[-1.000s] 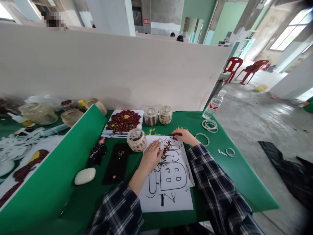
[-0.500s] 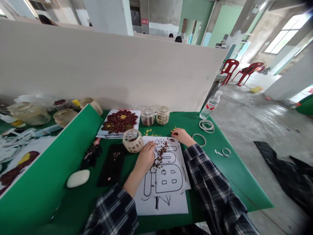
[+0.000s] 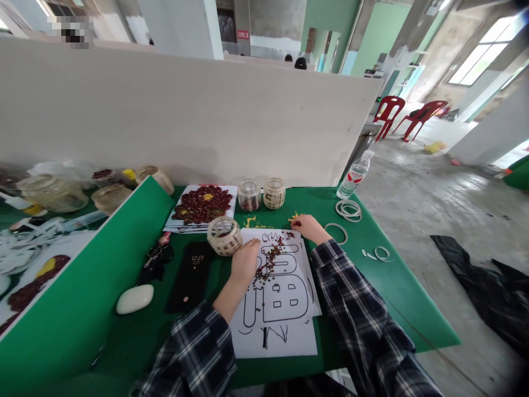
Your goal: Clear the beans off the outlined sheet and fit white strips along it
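A white paper sheet (image 3: 285, 344) with thick black outline drawings lies before me, its lower part showing below an overlapping upper sheet (image 3: 308, 264). Dark red and brown beans (image 3: 270, 263) are scattered in a band across the upper sheet. My left hand (image 3: 246, 262) is at this sheet's left edge beside an open glass jar (image 3: 224, 237), its fingers drawn together and their undersides hidden. At the top right corner, my right hand (image 3: 308, 227) has curled fingers close to small yellow grains (image 3: 294, 217); whatever its fingertips pinch is too small to make out.
Two more jars (image 3: 249, 196) stand behind, beside a bean-covered flower picture (image 3: 202, 205). A phone (image 3: 190, 281), a white oval object (image 3: 134, 299) and keys (image 3: 157, 256) lie left, near a green divider (image 3: 86, 270). Rings (image 3: 348, 210) and a water bottle (image 3: 355, 175) are right.
My left hand has gone from lying flat on the sheet to a narrower, turned pose with its fingers drawn together. My right hand has barely moved. The view has shifted slightly.
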`<state>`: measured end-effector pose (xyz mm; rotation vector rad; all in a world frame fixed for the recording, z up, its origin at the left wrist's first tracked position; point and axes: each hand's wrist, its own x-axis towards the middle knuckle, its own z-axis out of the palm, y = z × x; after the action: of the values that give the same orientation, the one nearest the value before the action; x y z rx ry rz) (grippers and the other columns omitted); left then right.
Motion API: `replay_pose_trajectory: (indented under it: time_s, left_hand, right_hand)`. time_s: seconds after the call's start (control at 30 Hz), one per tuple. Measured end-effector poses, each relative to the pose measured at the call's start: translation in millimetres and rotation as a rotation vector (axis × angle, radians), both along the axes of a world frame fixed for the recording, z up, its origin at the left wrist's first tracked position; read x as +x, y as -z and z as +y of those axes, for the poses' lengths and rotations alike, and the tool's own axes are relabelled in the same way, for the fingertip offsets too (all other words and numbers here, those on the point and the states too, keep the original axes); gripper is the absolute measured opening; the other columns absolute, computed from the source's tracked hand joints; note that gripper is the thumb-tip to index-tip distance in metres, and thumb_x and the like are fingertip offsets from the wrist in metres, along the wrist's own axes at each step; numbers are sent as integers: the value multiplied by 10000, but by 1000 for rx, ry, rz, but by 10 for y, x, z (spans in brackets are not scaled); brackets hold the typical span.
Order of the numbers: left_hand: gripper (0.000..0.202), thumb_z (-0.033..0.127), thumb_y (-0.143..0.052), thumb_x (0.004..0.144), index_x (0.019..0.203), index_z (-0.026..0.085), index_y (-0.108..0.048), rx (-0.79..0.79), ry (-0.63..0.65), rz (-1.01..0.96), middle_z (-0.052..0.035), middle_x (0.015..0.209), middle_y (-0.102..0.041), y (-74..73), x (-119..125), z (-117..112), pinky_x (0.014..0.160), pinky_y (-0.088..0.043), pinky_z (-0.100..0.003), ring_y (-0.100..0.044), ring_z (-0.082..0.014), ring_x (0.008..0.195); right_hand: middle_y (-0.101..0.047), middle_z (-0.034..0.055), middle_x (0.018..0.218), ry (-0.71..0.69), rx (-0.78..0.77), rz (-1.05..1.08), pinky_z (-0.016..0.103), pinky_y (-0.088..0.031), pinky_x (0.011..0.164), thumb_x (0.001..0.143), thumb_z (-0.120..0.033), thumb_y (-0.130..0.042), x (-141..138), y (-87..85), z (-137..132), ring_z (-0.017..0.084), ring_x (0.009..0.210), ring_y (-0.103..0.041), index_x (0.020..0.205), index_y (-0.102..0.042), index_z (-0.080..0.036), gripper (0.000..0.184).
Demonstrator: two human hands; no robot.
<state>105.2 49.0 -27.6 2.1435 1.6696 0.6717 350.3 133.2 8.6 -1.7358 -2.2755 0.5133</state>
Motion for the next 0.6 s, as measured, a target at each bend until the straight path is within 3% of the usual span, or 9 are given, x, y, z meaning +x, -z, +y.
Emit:
replay_pose_trajectory:
  time_s: [0.2,0.33,0.4,0.47,0.53,0.6]
  left_hand:
    - [440,34,-322,814,1068,180,-650,-29,-74,-74,-125,1246,-635,-74,37,0,1002,-423,-462,-592,-272,1142]
    - [287,85,-473,810,990,173,-677,-84,-93,-347,-117,1171,-673,-197,54,-32,1041,-410,-466,-609,-267,1108]
    - [198,109,-586,767,931,156,-688,-299,-94,-699,-105,1041,-715,-279,92,-66,1017,-452,-438,-653,-243,1011]
    - [177,87,-622,738,896,140,-680,-619,-85,-1134,-91,988,-722,-343,146,-105,997,-484,-377,-667,-201,978]
    - [181,56,-570,761,901,122,-665,-922,-93,-1500,-95,1011,-712,-366,203,-140,971,-501,-289,-662,-157,993]
    - [216,39,-486,792,920,97,-649,-1143,-128,-1715,-106,1011,-703,-346,257,-167,914,-519,-219,-665,-124,971]
  right_hand:
    - [-742,45,877,64,27,-50,219,-450,736,759,-156,-626,-44,25,-4,175,821,-656,824,-754,-197,149]
    - [-739,54,843,88,29,-64,214,-450,718,722,-159,-644,-71,56,14,176,805,-653,780,-750,-192,126]
    - [-737,55,842,92,30,-62,216,-451,714,713,-157,-645,-79,56,17,177,802,-653,784,-748,-189,130]
    - [-735,54,827,94,28,-57,219,-452,699,701,-156,-649,-87,48,14,177,786,-655,784,-745,-186,129]
    - [-732,53,802,98,26,-53,219,-451,684,688,-150,-656,-99,36,8,176,765,-655,771,-742,-182,124]
    - [-731,55,781,103,25,-46,219,-452,676,680,-142,-656,-109,25,1,175,749,-656,757,-741,-178,120]
